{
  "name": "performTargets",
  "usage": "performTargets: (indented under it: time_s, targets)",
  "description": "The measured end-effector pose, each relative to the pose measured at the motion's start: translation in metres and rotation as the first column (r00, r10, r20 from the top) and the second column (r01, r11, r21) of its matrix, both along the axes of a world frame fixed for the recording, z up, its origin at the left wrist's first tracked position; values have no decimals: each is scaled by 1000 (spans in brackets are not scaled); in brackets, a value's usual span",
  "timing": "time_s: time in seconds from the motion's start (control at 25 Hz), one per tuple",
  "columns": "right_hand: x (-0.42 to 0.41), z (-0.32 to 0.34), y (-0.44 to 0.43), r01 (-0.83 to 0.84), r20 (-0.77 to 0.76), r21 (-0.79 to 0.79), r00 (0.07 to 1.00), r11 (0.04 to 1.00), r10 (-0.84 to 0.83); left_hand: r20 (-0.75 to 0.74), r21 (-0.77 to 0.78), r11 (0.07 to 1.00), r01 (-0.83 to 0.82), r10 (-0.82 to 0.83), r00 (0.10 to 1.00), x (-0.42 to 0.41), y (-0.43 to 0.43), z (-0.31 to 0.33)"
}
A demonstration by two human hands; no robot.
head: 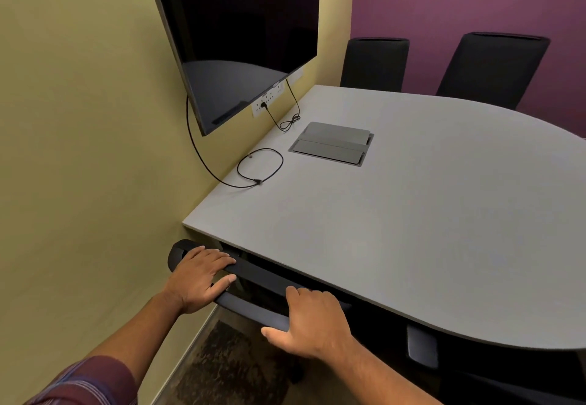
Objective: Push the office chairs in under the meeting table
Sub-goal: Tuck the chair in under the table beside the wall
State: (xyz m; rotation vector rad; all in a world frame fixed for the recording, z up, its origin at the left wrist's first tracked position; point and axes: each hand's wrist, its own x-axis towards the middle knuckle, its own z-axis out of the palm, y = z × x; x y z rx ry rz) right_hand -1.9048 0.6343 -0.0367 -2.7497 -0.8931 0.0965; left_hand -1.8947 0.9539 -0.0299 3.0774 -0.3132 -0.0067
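The near chair (253, 281) sits at the table (396, 214) edge, beside the wall. The left hand (198, 277) and right hand (312, 322) each grip its backrest top. Two other chairs (374, 63) stand tucked in at the far side.

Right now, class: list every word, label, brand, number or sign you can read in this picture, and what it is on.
None can be read.
Wall-mounted screen: a small mark on its lower edge, too blurred to read.
Wall socket strip: no legible markings.
Table's flip-lid cable box: blank.
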Motion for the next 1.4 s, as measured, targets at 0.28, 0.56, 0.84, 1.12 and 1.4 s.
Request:
performTargets:
  time_s: [0.28,0.56,0.84,1.12,1.4]
  targets:
    - [26,8,-8,28,12,3,1000,1000,-28,29,0,1000,14,-14,999,30,-1,-6]
    - [28,2,-9,34,16,4,999,999,-35,36,4,1000,14,-14,999,32,0,-6]
    - [18,4,-10,69,44,1,997,998,-69,10,-7,999,48,-48,999,31,-3,1]
    - [-25,9,-46,155,51,-5,987,988,-154,-57,-51,997,53,-56,997,35,-6,3]
    - [-43,31,-115,224,53,12,973,975,-224,-90,-144,977,159,-173,981,41,-125,30]
